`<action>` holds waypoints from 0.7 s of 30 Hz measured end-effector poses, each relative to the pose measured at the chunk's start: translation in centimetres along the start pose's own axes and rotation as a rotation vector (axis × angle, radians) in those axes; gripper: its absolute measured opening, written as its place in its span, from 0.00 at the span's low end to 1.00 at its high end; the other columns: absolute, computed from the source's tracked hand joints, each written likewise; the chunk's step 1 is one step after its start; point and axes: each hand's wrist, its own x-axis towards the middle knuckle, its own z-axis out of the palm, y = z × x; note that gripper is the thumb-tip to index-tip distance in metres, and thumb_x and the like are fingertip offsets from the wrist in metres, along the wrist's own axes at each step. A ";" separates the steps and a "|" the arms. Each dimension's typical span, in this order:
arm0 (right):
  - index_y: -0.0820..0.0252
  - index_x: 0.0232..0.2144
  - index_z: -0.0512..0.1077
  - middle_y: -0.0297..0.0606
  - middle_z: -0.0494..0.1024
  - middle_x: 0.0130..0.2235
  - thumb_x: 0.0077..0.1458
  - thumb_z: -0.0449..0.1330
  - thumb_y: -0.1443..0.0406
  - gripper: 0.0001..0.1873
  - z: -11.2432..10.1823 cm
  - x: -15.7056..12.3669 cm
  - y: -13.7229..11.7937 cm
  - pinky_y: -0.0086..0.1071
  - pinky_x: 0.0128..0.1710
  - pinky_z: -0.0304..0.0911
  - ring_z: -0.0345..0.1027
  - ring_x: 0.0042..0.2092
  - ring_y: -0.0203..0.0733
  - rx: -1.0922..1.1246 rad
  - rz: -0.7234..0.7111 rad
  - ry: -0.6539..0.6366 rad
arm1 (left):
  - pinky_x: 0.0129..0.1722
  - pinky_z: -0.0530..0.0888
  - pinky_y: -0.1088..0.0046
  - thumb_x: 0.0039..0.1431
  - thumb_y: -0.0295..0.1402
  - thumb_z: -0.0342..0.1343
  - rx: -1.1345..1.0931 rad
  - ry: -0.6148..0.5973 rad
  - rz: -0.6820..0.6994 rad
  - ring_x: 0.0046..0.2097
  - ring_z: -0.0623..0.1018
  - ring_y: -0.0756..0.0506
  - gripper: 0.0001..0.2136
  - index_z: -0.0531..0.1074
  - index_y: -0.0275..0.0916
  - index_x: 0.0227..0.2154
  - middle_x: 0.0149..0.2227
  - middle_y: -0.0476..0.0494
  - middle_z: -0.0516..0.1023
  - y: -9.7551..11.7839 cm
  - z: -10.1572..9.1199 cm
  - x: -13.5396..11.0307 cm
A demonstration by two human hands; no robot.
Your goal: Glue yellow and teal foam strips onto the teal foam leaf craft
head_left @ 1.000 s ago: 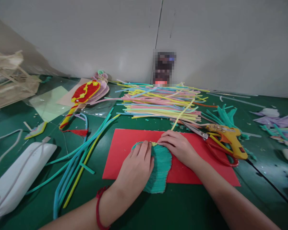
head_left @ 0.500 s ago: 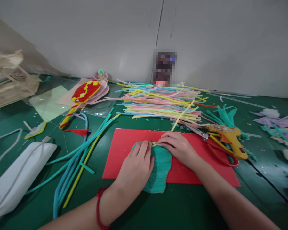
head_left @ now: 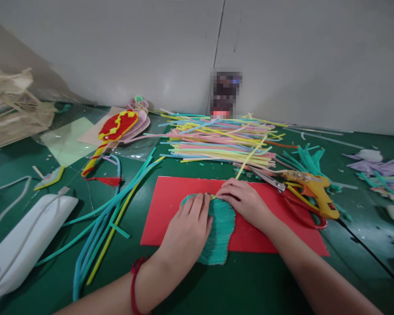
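Note:
A teal fan-shaped piece (head_left: 221,236) made of glued strips lies on a red sheet (head_left: 265,236). My left hand (head_left: 187,229) rests flat on the piece with fingers stretched out, pressing it down. My right hand (head_left: 243,199) is at the piece's top edge, fingers closed in a pinch on a yellow strip (head_left: 249,157). That strip runs up and to the right toward the pile of strips.
A pile of pastel strips (head_left: 216,140) lies behind the sheet. A yellow glue gun (head_left: 315,190) and red-handled scissors (head_left: 298,210) sit to the right. Long teal and blue strips (head_left: 108,218), a white device (head_left: 22,245) and a red-yellow finished fan (head_left: 116,127) lie to the left.
Almost nothing differs; my right hand's fingers have shifted slightly along the top edge of the teal piece.

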 end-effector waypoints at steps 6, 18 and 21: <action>0.57 0.32 0.75 0.36 0.75 0.35 0.60 0.55 0.65 0.09 -0.1 0.0 0.0 0.32 0.39 0.62 0.70 0.38 0.37 -0.002 0.014 0.000 | 0.43 0.74 0.59 0.65 0.31 0.43 -0.005 -0.050 0.005 0.48 0.74 0.36 0.17 0.65 0.32 0.54 0.51 0.32 0.72 0.1 -0.4 0.0; 0.55 0.35 0.76 0.39 0.75 0.39 0.58 0.57 0.62 0.08 -0.6 0.1 -0.3 0.33 0.43 0.67 0.72 0.42 0.39 0.101 0.042 0.126 | 0.43 0.73 0.61 0.65 0.31 0.43 -0.031 -0.005 0.030 0.47 0.74 0.37 0.17 0.66 0.30 0.52 0.47 0.33 0.74 -0.5 -0.1 0.3; 0.54 0.33 0.76 0.38 0.77 0.38 0.58 0.57 0.63 0.07 -2.3 0.0 -0.5 0.35 0.44 0.67 0.72 0.41 0.40 0.063 0.057 0.187 | 0.45 0.73 0.61 0.65 0.32 0.43 -0.017 -0.032 0.035 0.48 0.74 0.38 0.17 0.65 0.31 0.53 0.48 0.33 0.73 -0.6 -0.2 0.4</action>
